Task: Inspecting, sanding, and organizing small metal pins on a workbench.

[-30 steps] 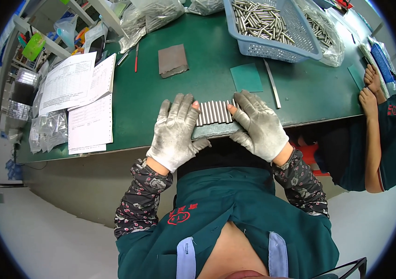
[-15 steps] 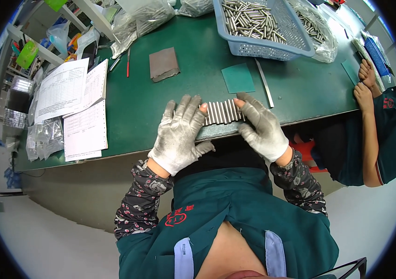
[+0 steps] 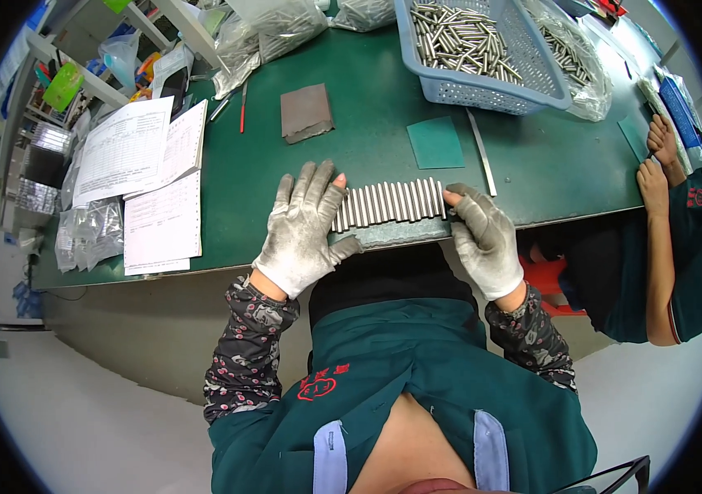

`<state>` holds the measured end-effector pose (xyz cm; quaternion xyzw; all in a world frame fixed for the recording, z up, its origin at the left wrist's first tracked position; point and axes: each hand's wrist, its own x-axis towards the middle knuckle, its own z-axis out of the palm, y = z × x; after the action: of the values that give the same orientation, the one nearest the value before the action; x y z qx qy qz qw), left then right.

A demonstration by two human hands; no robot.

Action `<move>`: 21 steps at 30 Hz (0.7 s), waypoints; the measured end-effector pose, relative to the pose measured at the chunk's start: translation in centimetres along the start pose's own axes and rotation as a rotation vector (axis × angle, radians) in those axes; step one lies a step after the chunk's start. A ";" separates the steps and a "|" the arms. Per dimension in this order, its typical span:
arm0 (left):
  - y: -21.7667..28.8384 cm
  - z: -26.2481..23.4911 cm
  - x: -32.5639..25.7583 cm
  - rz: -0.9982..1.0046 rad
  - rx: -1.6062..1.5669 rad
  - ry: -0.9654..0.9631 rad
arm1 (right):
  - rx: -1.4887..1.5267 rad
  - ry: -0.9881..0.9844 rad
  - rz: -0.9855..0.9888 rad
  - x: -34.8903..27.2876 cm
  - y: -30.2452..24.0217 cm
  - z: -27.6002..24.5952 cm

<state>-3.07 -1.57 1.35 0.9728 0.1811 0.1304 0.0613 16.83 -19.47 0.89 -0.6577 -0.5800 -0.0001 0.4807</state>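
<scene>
Several slim, shiny metal pins (image 3: 389, 202) lie side by side in a row at the table's front edge, on a grey metal plate (image 3: 404, 234). My left hand (image 3: 300, 228), in a grey-white glove with bare fingertips showing, lies with stretched fingers at the row's left end. At the right end is my right hand (image 3: 487, 245), gloved alike. Its fingers are slightly bent, the index tip touching the last pin and the thumb apart below.
Beyond the row lie a brown abrasive sheet (image 3: 306, 113), a green sheet (image 3: 436, 143) and a thin metal strip (image 3: 481, 152). A blue basket (image 3: 482, 95) of pins stands behind. Papers (image 3: 161, 218) cover the left side. Another person's hands (image 3: 655, 160) rest at far right.
My hands have moved apart, the left one slightly leftward and the right one to the right. The row of pins between them now shows longer, with more pins in sight.
</scene>
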 end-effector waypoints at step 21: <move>-3.5 -1.2 -3.2 -0.054 -0.149 0.139 | -0.452 -0.414 -0.152 0.0 -1.4 0.7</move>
<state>-7.48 0.54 1.19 0.9489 0.2009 0.2091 0.1243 15.41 -19.21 1.39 -0.6886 -0.6984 -0.0309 0.1927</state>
